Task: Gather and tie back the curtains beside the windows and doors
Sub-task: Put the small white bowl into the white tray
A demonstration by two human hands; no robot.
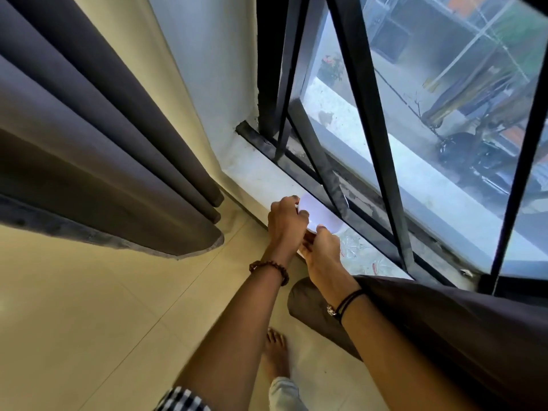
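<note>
A dark grey curtain (98, 137) hangs in gathered folds at the left, beside the window. A second dark curtain (462, 327) lies under my right forearm at the lower right. Both hands reach to the white window sill (255, 173). My left hand (286, 222) grips the rim of a small white cup-like object (321, 215) on the sill. My right hand (321, 250) holds the same object from the near side, thumb on its rim. What the object is stays unclear.
Black window bars (364, 93) and frame run across the glass right behind the hands. Crumpled clear plastic (358, 256) lies on the sill to the right. Beige floor tiles (89, 321) spread below; a bare foot (277, 354) stands near the wall.
</note>
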